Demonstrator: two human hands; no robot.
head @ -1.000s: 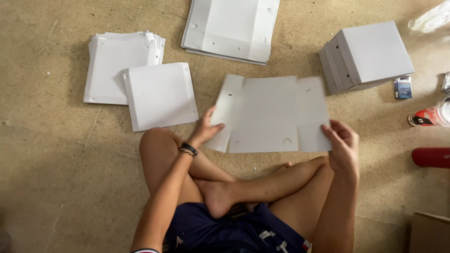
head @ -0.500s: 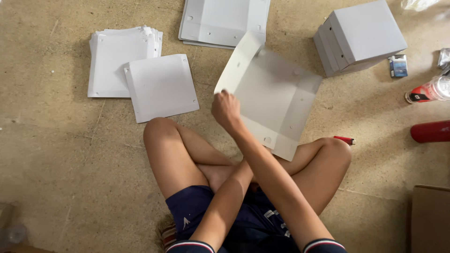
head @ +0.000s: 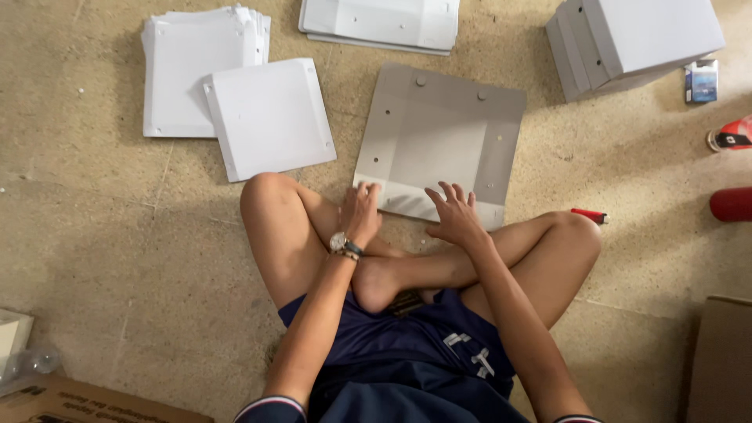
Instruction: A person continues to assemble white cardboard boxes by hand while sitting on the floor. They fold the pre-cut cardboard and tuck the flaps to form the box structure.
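I sit cross-legged on a speckled floor. A flat grey-white cardboard sheet (head: 442,133) with creased flaps and small holes lies on the floor in front of my legs. My left hand (head: 361,211), with a watch on the wrist, rests its fingers on the sheet's near-left flap. My right hand (head: 453,215) has its fingers spread over the near edge flap, which is slightly raised. Neither hand grips anything.
A stack of white sheets (head: 196,70) lies at the far left with one loose sheet (head: 270,116) on it. More flat sheets (head: 384,22) lie beyond. Folded white boxes (head: 638,39) stand far right. A red lighter (head: 589,215) lies by my knee. Red objects (head: 732,204) and brown cardboard (head: 717,360) are at right.
The sheet was held up and turned in both hands; it now lies flat on the floor, other face up, with both hands pressing on its near edge.
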